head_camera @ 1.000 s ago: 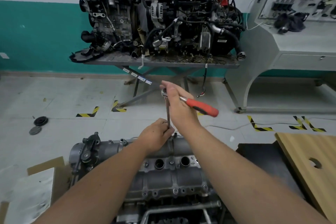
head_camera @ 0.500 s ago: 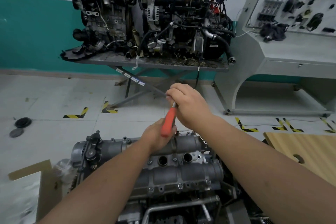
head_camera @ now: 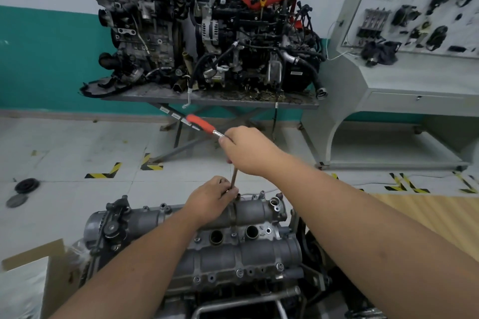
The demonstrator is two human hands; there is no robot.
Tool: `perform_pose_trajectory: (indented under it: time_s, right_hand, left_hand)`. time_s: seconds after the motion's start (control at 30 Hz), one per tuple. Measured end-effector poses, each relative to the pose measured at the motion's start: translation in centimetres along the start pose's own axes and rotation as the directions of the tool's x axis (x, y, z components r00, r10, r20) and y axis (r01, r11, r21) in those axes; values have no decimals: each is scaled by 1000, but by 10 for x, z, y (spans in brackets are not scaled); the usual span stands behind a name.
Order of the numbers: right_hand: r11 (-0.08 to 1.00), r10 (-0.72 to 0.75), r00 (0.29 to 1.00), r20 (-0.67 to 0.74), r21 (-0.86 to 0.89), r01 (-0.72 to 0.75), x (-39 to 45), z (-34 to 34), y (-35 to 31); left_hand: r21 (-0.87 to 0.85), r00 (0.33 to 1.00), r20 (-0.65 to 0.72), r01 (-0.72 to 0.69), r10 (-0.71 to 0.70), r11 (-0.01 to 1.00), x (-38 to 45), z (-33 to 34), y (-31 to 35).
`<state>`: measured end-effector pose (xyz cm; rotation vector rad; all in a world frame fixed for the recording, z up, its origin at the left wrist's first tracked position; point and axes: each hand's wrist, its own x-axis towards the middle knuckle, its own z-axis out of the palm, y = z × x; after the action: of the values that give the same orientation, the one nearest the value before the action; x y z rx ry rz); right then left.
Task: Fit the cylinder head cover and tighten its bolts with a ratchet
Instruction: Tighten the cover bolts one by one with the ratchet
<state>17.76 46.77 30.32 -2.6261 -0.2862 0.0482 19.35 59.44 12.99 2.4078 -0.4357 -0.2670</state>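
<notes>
Cover [head_camera: 233,248] seated on the engine, centre foreground. Right hand [head_camera: 248,150] clamped on the ratchet [head_camera: 201,124] head, red grip sticking out far-left. Left hand [head_camera: 212,197] pinched round the extension [head_camera: 234,179] just above a far-edge bolt. Ratchet is stiff steel, bare shank likely slippery; for torque, better hold is the rubber grip. Cover rigid, heavy-looking.

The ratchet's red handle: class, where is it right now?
In the head view, the red handle sticks out up and left of the right hand, in front of the stand under the background engines, above the left hand.
</notes>
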Motion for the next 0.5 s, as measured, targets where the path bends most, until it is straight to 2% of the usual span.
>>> perform_pose_trajectory:
  time_s: [0.03, 0.07, 0.1, 0.13, 0.2, 0.23, 0.27, 0.3, 0.33, 0.4, 0.5]
  right_hand:
    - [969, 79, 997, 20, 234, -82, -2, 0, -1]
    - [858, 153, 986, 70, 486, -167, -5, 1, -1]
    - [672, 195, 970, 145, 700, -240, -7, 3, -2]
    - [456, 201, 957, 210, 845, -281, -9, 6, -2]
    - [24, 216, 945, 246, 966, -258, -10, 15, 0]
    - [-147, 250, 940, 233, 968, -201, -9, 21, 2]
    - [-249, 295, 933, 205, 960, -132, -7, 26, 3]
    - [-257, 343, 927, 153, 964, -64, -4, 32, 4]
    - [-183, 382, 921, 77, 983, -6, -2, 36, 5]
    - [115, 363, 926, -104, 991, 66, -1, 46, 8]
    - [567, 146, 929, -341, 798, 203, -3, 55, 14]
  left_hand:
    - [-1, 1000, 4, 1, -1, 1000, 0, -1, 0]
    - [3, 1000, 12, 1, -1, 1000, 0, -2, 1]
    - [15, 1000, 21, -5, 5, 1000, 1, -2, 2]
    - [33, 999, 30, -12, 11, 999, 1, -3, 2]
    - [50, 999, 33, -22, 21, 998, 1, -3, 1]
    - [45, 999, 30, -22, 20, 999, 1, -3, 1]
    - [38, 1000, 27, -17, 16, 999, 1, -3, 1]
    - [32, 1000, 25, -15, 14, 999, 1, -4, 1]
    - [26, 1000, 26, -16, 16, 1000, 2, -4, 1]
    - [4, 999, 35, -29, 28, 1000, 3, -5, 1]
    - [-46, 997, 55, -45, 47, 998, 3, -10, 4]
